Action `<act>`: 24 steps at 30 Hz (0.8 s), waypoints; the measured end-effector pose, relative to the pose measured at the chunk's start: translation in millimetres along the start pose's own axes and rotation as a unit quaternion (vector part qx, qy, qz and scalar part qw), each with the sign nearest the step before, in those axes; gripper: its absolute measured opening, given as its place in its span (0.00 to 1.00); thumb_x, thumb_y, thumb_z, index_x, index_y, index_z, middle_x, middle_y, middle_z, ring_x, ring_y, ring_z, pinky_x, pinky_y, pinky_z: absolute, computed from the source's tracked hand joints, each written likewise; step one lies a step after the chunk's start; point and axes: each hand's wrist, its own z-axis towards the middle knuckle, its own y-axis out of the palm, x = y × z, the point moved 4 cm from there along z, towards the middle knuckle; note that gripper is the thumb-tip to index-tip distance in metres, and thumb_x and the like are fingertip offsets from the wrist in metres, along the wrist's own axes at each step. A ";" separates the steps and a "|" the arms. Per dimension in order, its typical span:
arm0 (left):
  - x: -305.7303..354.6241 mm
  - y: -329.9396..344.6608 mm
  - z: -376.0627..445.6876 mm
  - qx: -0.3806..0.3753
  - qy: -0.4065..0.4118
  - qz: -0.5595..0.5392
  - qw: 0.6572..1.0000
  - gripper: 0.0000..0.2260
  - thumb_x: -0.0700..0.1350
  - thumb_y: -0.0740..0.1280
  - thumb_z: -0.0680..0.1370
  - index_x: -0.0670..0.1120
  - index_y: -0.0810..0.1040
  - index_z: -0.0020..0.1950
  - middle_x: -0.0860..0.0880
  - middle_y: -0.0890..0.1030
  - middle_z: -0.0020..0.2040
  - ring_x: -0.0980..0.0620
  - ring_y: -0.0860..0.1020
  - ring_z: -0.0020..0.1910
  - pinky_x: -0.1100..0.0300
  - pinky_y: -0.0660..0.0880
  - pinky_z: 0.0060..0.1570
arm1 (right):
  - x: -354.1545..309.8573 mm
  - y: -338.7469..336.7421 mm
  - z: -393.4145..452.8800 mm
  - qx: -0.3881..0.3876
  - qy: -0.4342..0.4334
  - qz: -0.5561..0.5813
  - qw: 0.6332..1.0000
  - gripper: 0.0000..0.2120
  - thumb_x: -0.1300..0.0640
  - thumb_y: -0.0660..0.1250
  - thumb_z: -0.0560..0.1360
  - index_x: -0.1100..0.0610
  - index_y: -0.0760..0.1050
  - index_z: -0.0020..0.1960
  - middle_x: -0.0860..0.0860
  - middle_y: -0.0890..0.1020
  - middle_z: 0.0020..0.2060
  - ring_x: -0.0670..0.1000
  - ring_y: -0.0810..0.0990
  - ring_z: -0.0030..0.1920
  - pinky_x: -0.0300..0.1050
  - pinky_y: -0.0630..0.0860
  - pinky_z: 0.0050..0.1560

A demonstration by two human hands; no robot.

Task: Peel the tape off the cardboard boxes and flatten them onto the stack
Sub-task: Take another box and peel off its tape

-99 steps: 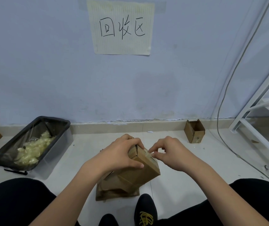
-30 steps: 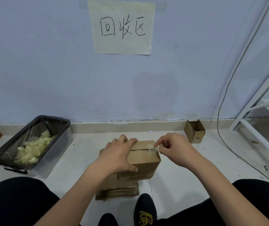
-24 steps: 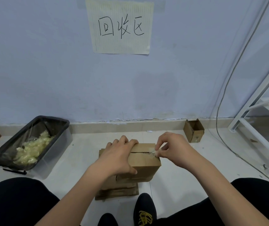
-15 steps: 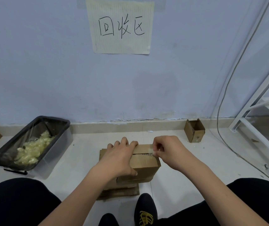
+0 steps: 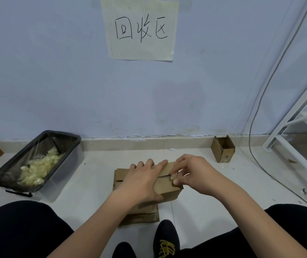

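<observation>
A small brown cardboard box (image 5: 167,190) stands on the stack of flattened cardboard (image 5: 139,215) on the floor in front of me. My left hand (image 5: 143,181) lies over the box's left half, fingers over the top and thumb down the front, holding it still. My right hand (image 5: 191,174) has its fingertips at the seam on the box's top, pinching the clear tape (image 5: 172,176) there. Only a short crumpled bit of tape shows between the fingers.
A black bin (image 5: 37,161) lined with plastic and holding crumpled tape sits at the left. A second small open cardboard box (image 5: 222,148) stands by the wall at the right, beside a cable (image 5: 251,146) and a white metal frame (image 5: 288,138). My shoes (image 5: 165,239) are just below the stack.
The box went from tilted to upright on the stack under my left hand. My right hand has moved left along the top seam, pinching the tape.
</observation>
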 end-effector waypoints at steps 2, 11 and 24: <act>-2.4 -0.1 1.6 -0.004 0.002 -0.008 1.000 0.47 0.63 0.73 0.70 0.60 0.48 0.81 0.50 0.68 0.69 0.45 0.70 0.65 0.50 0.67 0.66 | 1.4 -2.3 -1.1 0.004 0.019 0.001 1.000 0.08 0.62 0.77 0.69 0.50 0.85 0.44 0.46 0.81 0.48 0.47 0.83 0.43 0.52 0.82 0.49; -16.9 2.8 1.3 -0.041 -0.021 -0.032 0.998 0.48 0.61 0.76 0.69 0.58 0.50 0.80 0.50 0.69 0.67 0.45 0.73 0.62 0.50 0.71 0.61 | -3.2 -19.1 -7.8 0.070 0.019 -0.075 0.995 0.07 0.50 0.77 0.71 0.50 0.81 0.39 0.42 0.77 0.35 0.45 0.78 0.38 0.40 0.73 0.34; -24.5 -3.5 1.8 -0.019 -0.026 -0.112 0.993 0.46 0.56 0.77 0.66 0.57 0.52 0.76 0.53 0.68 0.63 0.49 0.74 0.56 0.55 0.74 0.49 | 8.3 -22.6 -5.4 0.057 -0.030 -0.020 0.998 0.11 0.58 0.68 0.78 0.46 0.84 0.55 0.43 0.80 0.47 0.45 0.79 0.47 0.45 0.77 0.55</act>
